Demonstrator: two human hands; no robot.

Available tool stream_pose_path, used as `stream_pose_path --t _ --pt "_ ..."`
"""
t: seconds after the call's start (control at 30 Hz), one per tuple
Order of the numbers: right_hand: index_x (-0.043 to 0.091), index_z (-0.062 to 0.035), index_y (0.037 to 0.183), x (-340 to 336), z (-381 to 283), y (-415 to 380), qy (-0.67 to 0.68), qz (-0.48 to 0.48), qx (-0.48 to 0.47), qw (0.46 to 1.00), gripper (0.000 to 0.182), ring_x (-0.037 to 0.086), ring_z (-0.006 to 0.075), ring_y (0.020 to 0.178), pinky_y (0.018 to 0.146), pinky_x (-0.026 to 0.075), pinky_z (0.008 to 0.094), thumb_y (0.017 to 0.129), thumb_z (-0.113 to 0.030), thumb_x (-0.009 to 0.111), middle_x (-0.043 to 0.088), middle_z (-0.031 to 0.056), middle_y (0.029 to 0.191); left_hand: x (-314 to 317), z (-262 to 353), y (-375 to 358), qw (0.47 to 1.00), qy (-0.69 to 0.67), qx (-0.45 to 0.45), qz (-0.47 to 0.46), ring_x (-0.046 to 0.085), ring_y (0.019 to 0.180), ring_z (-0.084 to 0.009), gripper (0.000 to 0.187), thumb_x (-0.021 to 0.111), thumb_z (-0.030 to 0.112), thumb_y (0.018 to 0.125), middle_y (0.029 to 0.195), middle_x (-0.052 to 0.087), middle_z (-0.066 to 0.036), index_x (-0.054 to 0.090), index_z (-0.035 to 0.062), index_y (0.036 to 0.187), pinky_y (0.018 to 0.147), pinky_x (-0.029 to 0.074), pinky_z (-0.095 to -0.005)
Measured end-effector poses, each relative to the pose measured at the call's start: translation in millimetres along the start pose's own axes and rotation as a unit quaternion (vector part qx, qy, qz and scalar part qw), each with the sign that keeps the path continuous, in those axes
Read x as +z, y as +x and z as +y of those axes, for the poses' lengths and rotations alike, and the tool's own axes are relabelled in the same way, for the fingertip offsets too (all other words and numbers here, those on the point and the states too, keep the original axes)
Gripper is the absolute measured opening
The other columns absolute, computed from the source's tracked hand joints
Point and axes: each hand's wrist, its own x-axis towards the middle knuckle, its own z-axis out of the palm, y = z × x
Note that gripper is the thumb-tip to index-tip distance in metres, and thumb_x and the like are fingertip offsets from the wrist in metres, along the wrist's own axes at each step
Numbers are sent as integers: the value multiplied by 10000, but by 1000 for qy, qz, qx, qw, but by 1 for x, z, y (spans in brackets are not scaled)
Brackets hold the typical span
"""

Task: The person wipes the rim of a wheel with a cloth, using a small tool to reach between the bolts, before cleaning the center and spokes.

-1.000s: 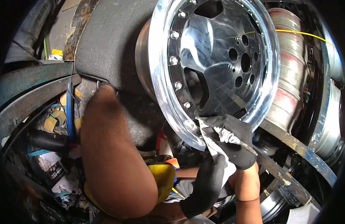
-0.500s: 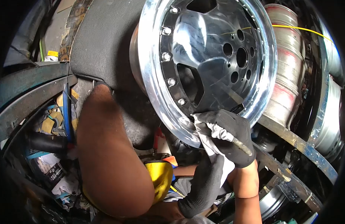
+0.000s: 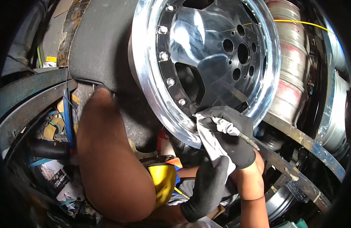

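Observation:
A polished wheel rim with a bright lip, a dark glossy face and bolts around its edge fills the upper middle. My right hand, in a dark grey glove, is closed round a thin stick wrapped in white cloth. The wrapped tip touches the inner edge of the lip, by the lowest visible bolts. Below it, my left hand, gloved too, grips the trailing end of the same cloth. Its fingertips are partly hidden.
A dark padded surface lies behind the rim. Several stacked metal rims stand at right behind a worn metal frame. My bent knee occupies the lower left, beside a cluttered bin. A yellow cloth lies beside the knee.
The rim appears slightly farther left and up in view. My right hand has shifted slightly, with the wrapped tip still at the lip. My left hand keeps its hold on the cloth.

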Motion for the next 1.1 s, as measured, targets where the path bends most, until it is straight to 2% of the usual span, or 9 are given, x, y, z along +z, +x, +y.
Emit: stream_pose_path --t 0.1,0.27,0.4,0.5,0.6,0.73,0.83,1.03,1.1 --pt "731 -35 1026 -8 -5 2 5 -66 67 996 189 725 280 824 720 562 340 841 -56 762 727 127 948 -3 -3 0 1000 10 7 -2 674 867 -277 501 559 438 1026 1123 655 -169 597 -16 1234 721 586 -417" --pt "744 1 1056 1 8 -15 150 30 119 981 225 730 161 872 779 566 302 846 -79 756 761 104 991 0 -5 1 1000 24 12 -1 685 868 -264 498 547 432 1037 1126 663 -161 591 -17 1249 714 591 -403" --pt "738 18 1044 1 -3 -11 128 -5 193 973 283 693 209 987 908 534 331 764 -1 705 748 131 1040 1 -5 2 999 38 21 15 693 869 -254 497 537 426 1045 1128 670 -154 587 -18 1262 709 595 -392" --pt "746 -1 1062 5 5 -12 119 33 129 984 248 729 164 869 784 564 305 820 -56 748 760 107 985 3 -8 2 998 56 31 21 699 870 -247 495 529 422 1051 1129 675 -149 583 -18 1272 705 599 -384" --pt "740 -15 1036 0 0 -11 127 1 155 980 229 745 220 888 784 570 326 809 -43 751 756 112 996 5 -12 -2 994 87 50 36 706 870 -239 494 522 418 1057 1131 680 -144 580 -19 1281 701 602 -376" --pt "686 -42 1066 0 3 -9 -89 -61 -44 993 323 701 319 878 747 551 387 747 -69 725 715 105 990 -19 -13 9 990 117 72 44 710 889 -231 469 527 387 1061 1134 684 -139 576 -18 1293 724 605 -372" --pt "649 -48 1097 -3 -40 0 -333 -150 -43 930 352 628 259 798 726 478 390 756 -127 684 621 80 902 -38 -7 21 985 146 89 -5 702 947 -229 410 556 313 1053 1138 681 -141 575 -16 1298 805 600 -387" --pt "641 -43 1115 -2 -22 -3 -256 -118 -55 958 342 629 268 778 716 488 387 800 -175 662 606 78 867 -20 -1 17 991 105 76 -25 697 973 -228 396 560 294 1053 1141 680 -142 575 -14 1300 835 594 -393" --pt "675 -75 1109 5 -17 -7 -191 -24 -62 979 354 627 272 672 644 507 389 770 -83 774 628 75 785 -20 1 18 994 82 71 -21 696 975 -227 396 560 295 1053 1142 680 -141 575 -13 1301 836 594 -392"
